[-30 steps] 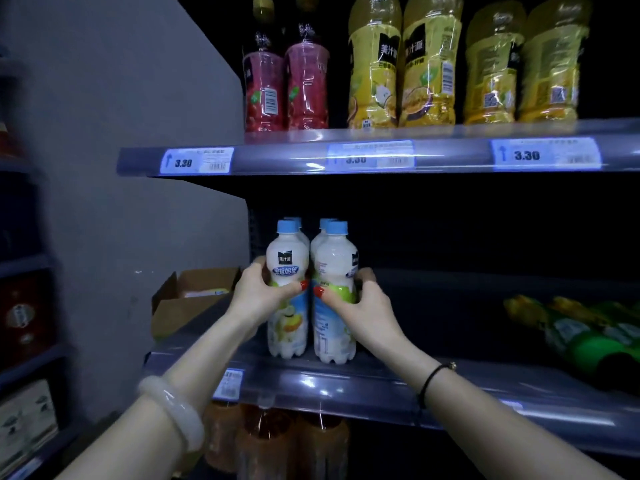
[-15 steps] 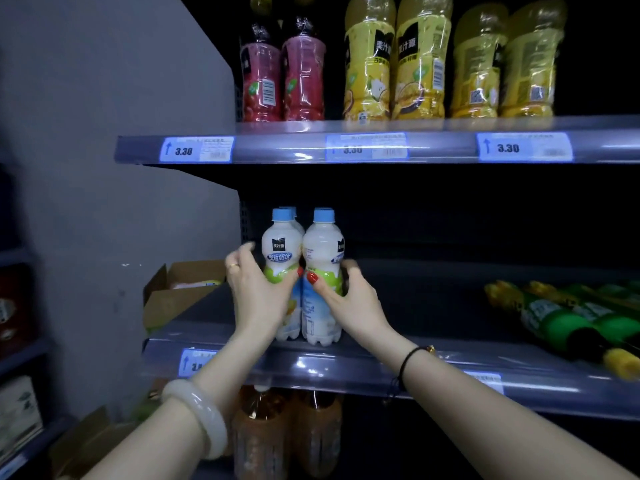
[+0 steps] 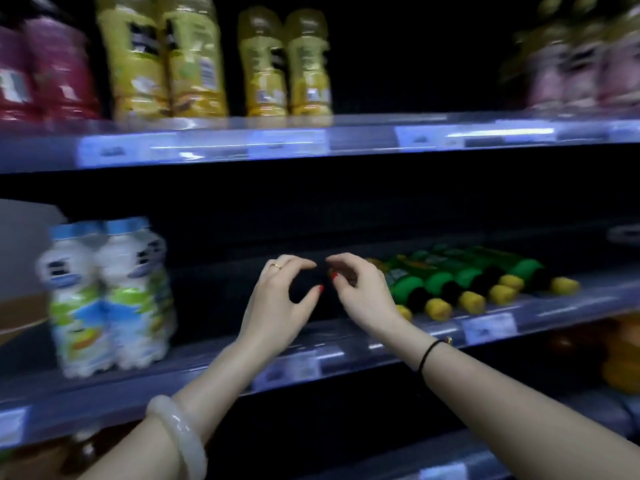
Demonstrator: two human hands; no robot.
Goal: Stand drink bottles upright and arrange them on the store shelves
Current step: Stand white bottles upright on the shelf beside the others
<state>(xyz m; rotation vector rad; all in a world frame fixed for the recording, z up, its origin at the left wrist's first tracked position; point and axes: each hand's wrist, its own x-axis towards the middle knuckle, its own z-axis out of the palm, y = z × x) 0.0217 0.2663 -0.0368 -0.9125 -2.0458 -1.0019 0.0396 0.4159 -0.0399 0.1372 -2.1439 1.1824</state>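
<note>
White bottles with blue caps (image 3: 107,296) stand upright at the left of the middle shelf (image 3: 346,355). Several green bottles with yellow caps (image 3: 446,282) lie on their sides at the right of that shelf, caps toward me. My left hand (image 3: 280,299) and my right hand (image 3: 360,292) hover side by side over the bare middle stretch of the shelf, between the two groups. Both have loosely curved fingers and hold nothing. My right hand is just left of the nearest lying green bottle. The picture is blurred.
The upper shelf (image 3: 346,140) carries upright yellow bottles (image 3: 214,64), red ones (image 3: 45,74) at the left and pinkish ones (image 3: 581,67) at the far right. Orange bottles (image 3: 623,355) stand on the shelf below. A cardboard box (image 3: 20,317) sits at the far left.
Both hands have let go of the white bottles and moved right toward the lying green bottles. The view has swung right, so the white bottles now stand at the left.
</note>
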